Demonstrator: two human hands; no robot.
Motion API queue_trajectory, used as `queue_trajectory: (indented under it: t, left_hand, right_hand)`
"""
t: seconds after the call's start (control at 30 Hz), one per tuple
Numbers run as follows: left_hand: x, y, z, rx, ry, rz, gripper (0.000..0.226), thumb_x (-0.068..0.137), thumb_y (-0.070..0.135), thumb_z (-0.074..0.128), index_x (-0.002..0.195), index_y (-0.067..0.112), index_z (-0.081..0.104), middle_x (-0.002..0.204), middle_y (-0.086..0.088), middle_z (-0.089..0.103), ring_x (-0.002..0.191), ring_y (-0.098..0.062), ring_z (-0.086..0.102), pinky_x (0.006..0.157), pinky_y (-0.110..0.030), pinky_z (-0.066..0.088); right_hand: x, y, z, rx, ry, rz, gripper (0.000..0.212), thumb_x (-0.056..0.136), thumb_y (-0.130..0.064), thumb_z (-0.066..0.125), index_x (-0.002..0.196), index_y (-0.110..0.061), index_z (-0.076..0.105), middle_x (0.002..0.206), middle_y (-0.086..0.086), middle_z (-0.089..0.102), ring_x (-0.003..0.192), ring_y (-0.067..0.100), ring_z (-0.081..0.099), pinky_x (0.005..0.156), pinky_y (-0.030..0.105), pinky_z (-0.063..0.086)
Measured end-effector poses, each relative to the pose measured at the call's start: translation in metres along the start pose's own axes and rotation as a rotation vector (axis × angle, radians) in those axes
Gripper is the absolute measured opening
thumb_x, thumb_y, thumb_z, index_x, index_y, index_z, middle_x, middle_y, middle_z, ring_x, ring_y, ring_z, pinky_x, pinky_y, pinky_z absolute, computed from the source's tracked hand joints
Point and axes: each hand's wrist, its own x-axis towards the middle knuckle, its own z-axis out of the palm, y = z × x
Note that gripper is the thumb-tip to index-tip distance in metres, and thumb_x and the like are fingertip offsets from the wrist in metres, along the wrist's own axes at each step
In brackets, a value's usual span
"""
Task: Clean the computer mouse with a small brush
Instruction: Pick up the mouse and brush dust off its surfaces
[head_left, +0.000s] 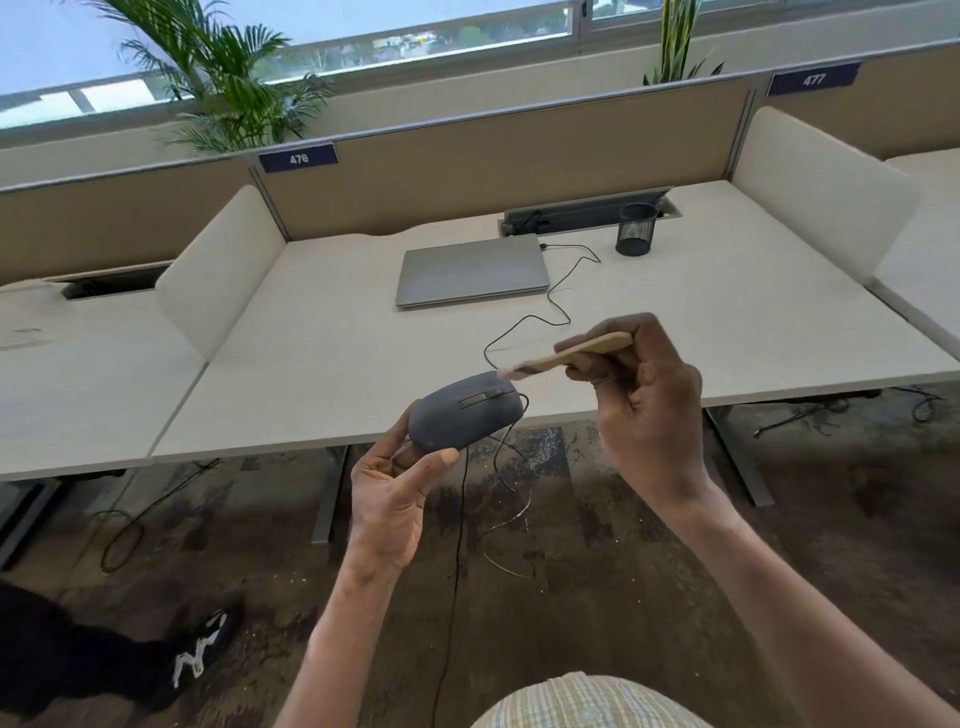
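— Fingers of the left hand (390, 491) are curled under the dark grey computer mouse (466, 412), and the thumb lies along its near edge, so the hand grips it from below. Do you see it the same way?

— Yes. The mouse is held in the air, in front of the near edge of the white desk (311, 332), with its top and its scroll wheel turned upward. Its black cable (459, 525) hangs down from it toward the floor.

— And the right hand (641, 410)?

— Its fingers are closed around the wooden handle of the small brush (571, 356). The handle comes out on the left side of the hand, and the pale bristles are at the front end of the mouse, touching it or just above it; I cannot tell which, because the tip is blurred.

— What is on the desk behind?

— One closed grey laptop (471, 278), with a thin black wire running from its right side, and a black mesh pen cup (636, 228) further right, near the partition.
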Motion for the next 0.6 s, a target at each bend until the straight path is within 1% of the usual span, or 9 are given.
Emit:
queue_trajectory:
  t: [0.07,0.13,0.2,0.27,0.33,0.4,0.47,0.53,0.6]
  left_hand:
    - [0.001,-0.001,0.002,0.006,-0.006,0.006,0.070,0.066,0.000,0.084,0.133,0.010,0.066,0.102,-0.001,0.083,0.097,-0.012,0.078,0.085,-0.023,0.063]
    - [0.001,0.001,0.006,0.016,0.001,-0.003,0.082,0.057,0.013,0.095,0.134,0.009,0.066,0.104,-0.004,0.083,0.098,-0.015,0.079,0.086,-0.024,0.063]
    - [0.000,0.001,0.009,0.021,0.019,-0.019,0.095,0.047,0.027,0.106,0.133,0.010,0.068,0.107,-0.006,0.082,0.100,-0.018,0.079,0.090,-0.028,0.064]
    - [0.000,-0.001,0.012,0.040,0.022,-0.023,0.083,0.056,0.025,0.105,0.130,0.013,0.070,0.111,-0.007,0.081,0.104,-0.020,0.078,0.098,-0.037,0.062]
    - [0.001,-0.004,0.015,0.067,0.022,-0.025,0.071,0.063,0.014,0.100,0.128,0.015,0.071,0.114,-0.008,0.081,0.106,-0.020,0.078,0.102,-0.042,0.058]
    - [0.003,-0.005,0.018,0.073,0.006,-0.028,0.077,0.055,0.030,0.105,0.125,0.020,0.075,0.117,-0.010,0.080,0.109,-0.023,0.077,0.098,-0.036,0.062]
    - [0.006,-0.004,0.022,0.064,-0.019,-0.037,0.079,0.053,0.038,0.105,0.125,0.021,0.077,0.119,-0.013,0.079,0.112,-0.026,0.077,0.093,-0.031,0.063]
    - [0.010,-0.008,0.021,0.056,-0.022,-0.038,0.076,0.061,0.027,0.102,0.131,0.014,0.074,0.120,-0.016,0.078,0.112,-0.027,0.076,0.098,-0.036,0.062]
    - [0.013,-0.014,0.017,0.057,0.004,-0.046,0.072,0.067,0.016,0.095,0.134,0.011,0.071,0.121,-0.019,0.077,0.111,-0.028,0.077,0.104,-0.044,0.058]
  right_hand:
    - [-0.007,0.001,0.003,-0.022,-0.045,0.015,0.025,0.092,0.006,0.066,0.108,-0.013,0.059,0.097,0.001,0.075,0.085,0.014,0.074,0.069,0.036,0.062]
    - [-0.017,0.003,0.004,-0.041,-0.097,0.040,0.027,0.092,0.005,0.066,0.109,-0.014,0.059,0.096,-0.004,0.075,0.083,0.015,0.074,0.065,0.041,0.062]
    - [-0.023,0.003,0.004,-0.023,-0.134,0.044,0.029,0.091,0.004,0.065,0.110,-0.017,0.058,0.095,-0.010,0.074,0.083,0.014,0.074,0.064,0.041,0.061]
    - [-0.021,-0.001,0.005,-0.026,-0.149,0.009,0.029,0.091,0.002,0.065,0.111,-0.016,0.058,0.093,-0.008,0.073,0.080,0.009,0.073,0.060,0.031,0.060]
    - [-0.015,-0.007,0.009,-0.070,-0.180,-0.067,0.029,0.090,0.005,0.067,0.113,-0.011,0.059,0.093,-0.003,0.073,0.075,-0.004,0.067,0.059,0.010,0.050]
    - [-0.009,-0.013,0.015,-0.131,-0.263,-0.131,0.029,0.089,0.008,0.066,0.113,-0.008,0.059,0.093,-0.003,0.070,0.073,-0.014,0.058,0.062,0.001,0.042]
    - [-0.006,-0.019,0.020,-0.178,-0.386,-0.184,0.029,0.089,0.008,0.063,0.113,-0.007,0.060,0.094,-0.010,0.065,0.075,-0.016,0.054,0.066,-0.001,0.039]
    - [-0.007,-0.021,0.022,-0.222,-0.493,-0.229,0.030,0.088,0.009,0.064,0.113,-0.008,0.062,0.097,-0.007,0.067,0.079,-0.009,0.053,0.069,0.000,0.040]
    - [-0.012,-0.021,0.020,-0.297,-0.555,-0.261,0.036,0.084,0.013,0.066,0.112,-0.008,0.063,0.094,-0.001,0.069,0.078,-0.001,0.052,0.065,0.006,0.043]
